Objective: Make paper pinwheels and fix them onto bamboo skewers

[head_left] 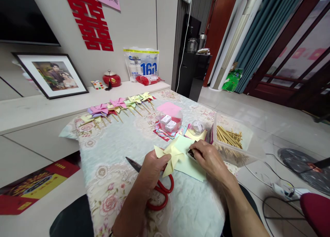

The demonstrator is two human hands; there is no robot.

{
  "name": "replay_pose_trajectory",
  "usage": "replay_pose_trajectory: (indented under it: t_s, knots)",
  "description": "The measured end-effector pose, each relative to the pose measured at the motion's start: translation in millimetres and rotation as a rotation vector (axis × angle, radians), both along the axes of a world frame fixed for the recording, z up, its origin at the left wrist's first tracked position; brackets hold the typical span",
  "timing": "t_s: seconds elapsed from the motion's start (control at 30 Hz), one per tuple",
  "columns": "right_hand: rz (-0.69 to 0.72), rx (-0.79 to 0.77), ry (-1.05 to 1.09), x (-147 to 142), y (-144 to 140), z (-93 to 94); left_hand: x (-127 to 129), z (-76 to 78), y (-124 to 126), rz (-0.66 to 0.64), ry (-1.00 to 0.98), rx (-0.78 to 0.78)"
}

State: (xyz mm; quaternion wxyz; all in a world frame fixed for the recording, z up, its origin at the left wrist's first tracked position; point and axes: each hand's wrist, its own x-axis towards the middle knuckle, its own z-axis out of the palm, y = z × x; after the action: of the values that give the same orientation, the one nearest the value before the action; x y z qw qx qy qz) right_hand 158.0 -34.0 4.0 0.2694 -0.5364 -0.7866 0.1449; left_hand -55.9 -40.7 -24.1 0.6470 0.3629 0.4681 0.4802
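Note:
A pale yellow paper pinwheel (173,155) is pinched between the thumb and fingers of my left hand (154,165). My right hand (208,155) has its fingertips pressed together at a small dark box (191,154) lying on light green paper sheets (192,171). What those fingertips hold, if anything, is hidden. Beneath my left forearm lie scissors (165,192) with red handles, their dark blades pointing to the far left. Finished paper pinwheels (118,104) on sticks, several in pink, yellow and green, lie in a row along the table's far left side.
A clear plastic bin (247,144) of thin wooden sticks (228,135) stands at the right. Behind my hands are a round clear container (177,117) with small white boxes, a smaller clear container (197,126) and pink paper (168,108). A low cabinet (51,108) borders the table.

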Motion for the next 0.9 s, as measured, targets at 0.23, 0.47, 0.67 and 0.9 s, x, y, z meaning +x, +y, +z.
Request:
replay_pose_trajectory:
  t_s: [0.23,0.47,0.67,0.9]
  knots:
    - [0.048,-0.242,0.438,-3,-4,-1.3,0,-1.8,-1,-0.013,-0.024,0.002]
    - [0.084,-0.320,0.655,-15,-9,-1.3,1,-5.8,-1,0.013,0.039,0.053]
    - [0.114,-0.080,0.501,-32,-21,5.3,6,9.1,-3,0.073,0.165,0.069]
    - [0.197,0.129,0.395,-54,-28,4.1,12,-1.8,0,0.167,0.379,0.168]
